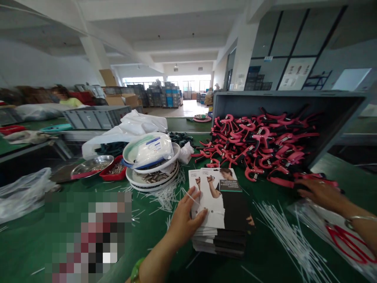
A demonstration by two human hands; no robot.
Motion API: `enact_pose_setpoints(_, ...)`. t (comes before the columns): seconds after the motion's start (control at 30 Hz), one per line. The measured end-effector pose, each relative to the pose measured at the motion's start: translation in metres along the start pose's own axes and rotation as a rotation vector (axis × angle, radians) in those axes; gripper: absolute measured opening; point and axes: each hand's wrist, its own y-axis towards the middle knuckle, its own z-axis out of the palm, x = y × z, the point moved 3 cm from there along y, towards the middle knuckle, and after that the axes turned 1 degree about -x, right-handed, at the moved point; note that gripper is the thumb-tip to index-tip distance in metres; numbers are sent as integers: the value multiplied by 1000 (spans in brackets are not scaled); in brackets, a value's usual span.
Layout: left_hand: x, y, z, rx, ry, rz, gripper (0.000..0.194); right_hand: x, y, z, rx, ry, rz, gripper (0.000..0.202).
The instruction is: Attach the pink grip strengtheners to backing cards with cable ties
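The left hand point(185, 214) rests, grip half-curled, on the stack of printed cards point(235, 212); whether it pinches the white tie point(191, 195), I can't tell. Nor can I tell if the right hand point(324, 194), bent over the pink-and-black handles point(263, 137), holds one. A sideways shove could slide the uneven cards; a tug could spill handles from the tipped crate point(288, 94).

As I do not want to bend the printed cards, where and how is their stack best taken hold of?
Probably best to grip the stack low, by its left and right sides: left hand coming from the left, right hand from the right. It lies flat, many cards thick, and red clamps lie close beyond its far end.
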Motion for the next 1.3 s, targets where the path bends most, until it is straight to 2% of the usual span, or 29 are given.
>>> enact_pose_setpoints(0.07, -4, -1, -5, -137, 46, 28, 78, 16, 1, -10, 56, 15, 54, 11)
enact_pose_setpoints(0.1, -9, -3, -9, -216, 86, 70, 87, 29, 1, -15, 41, 42, 107, 12)
enact_pose_setpoints(0.17, -26, -5, -15, -309, 199, 207, 88, 63, 0, -23, -31, 181, 262, 20)
enact_pose_setpoints(0.23, -45, -4, -17, -268, 328, 336, 68, 111, 2, -25, -29, 300, 301, 37)
enact_pose_setpoints(0.27, -53, -3, -16, -219, 383, 363, 57, 136, 2, -23, -23, 517, 369, 42)
enact_pose_setpoints(0.33, -65, 2, -14, -114, 450, 352, 39, 186, 5, -15, 72, 857, 446, 46)
enact_pose_setpoints(0.4, -71, 7, -9, -17, 471, 323, 23, 230, 9, -3, 236, 1025, 483, 45)
enact_pose_setpoints(0.47, -73, 9, -5, 43, 469, 307, 13, 263, 13, 11, 352, 1115, 502, 39)
enact_pose_setpoints(0.53, -70, 10, -2, 48, 458, 303, 11, 284, 17, 27, 436, 1147, 521, 31)
enact_pose_setpoints(0.63, -64, 7, 1, -21, 419, 324, 10, 295, 19, 48, 535, 1111, 583, 24)
enact_pose_setpoints(0.73, -58, 3, 1, -128, 364, 349, 9, 294, 13, 60, 607, 1046, 651, 21)
enact_pose_setpoints(0.8, -55, 1, 1, -172, 331, 346, 8, 290, 5, 61, 649, 1012, 690, 21)
enact_pose_setpoints(0.93, -53, -2, 0, -158, 277, 349, 6, 286, -12, 53, 734, 857, 664, 36)
enact_pose_setpoints(1.13, -51, -7, -5, -189, 203, 402, 9, 291, -25, 44, 817, 493, 383, 61)
enact_pose_setpoints(1.23, -51, -8, -8, -253, 179, 417, 10, 301, -27, 41, 786, 275, 106, 64)
enact_pose_setpoints(1.3, -52, -8, -9, -281, 178, 429, 10, 307, -27, 37, 686, 113, -105, 58)
